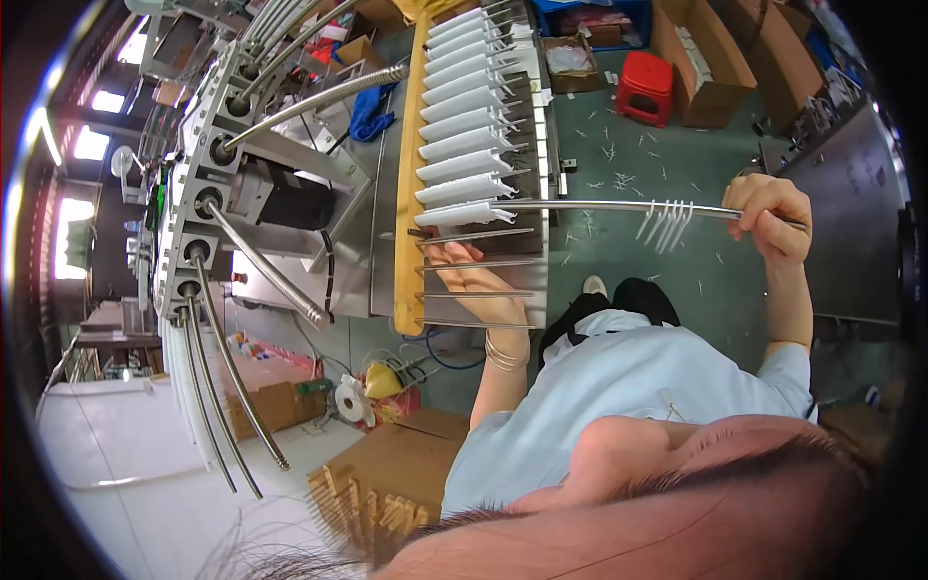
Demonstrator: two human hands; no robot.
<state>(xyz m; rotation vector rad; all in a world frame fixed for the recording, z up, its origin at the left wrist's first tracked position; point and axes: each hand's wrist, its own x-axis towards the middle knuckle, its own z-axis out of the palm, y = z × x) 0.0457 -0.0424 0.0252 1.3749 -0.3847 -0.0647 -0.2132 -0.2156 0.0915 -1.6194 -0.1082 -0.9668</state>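
Left hand (480, 285) reaches forward, fingers partly bent; right hand (776, 215), extended rightward, curls in a grip.

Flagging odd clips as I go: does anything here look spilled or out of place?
Yes: small white slivers lie scattered on the green floor near the red stool. They look dropped, since they lie in no order and somewhat resemble the white strips hanging on the metal rod in the right hand.

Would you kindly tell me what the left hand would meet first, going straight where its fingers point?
The left hand would probably meet the long yellow wooden bar first, close to its fingertips; depth is unclear, so it might pass underneath.
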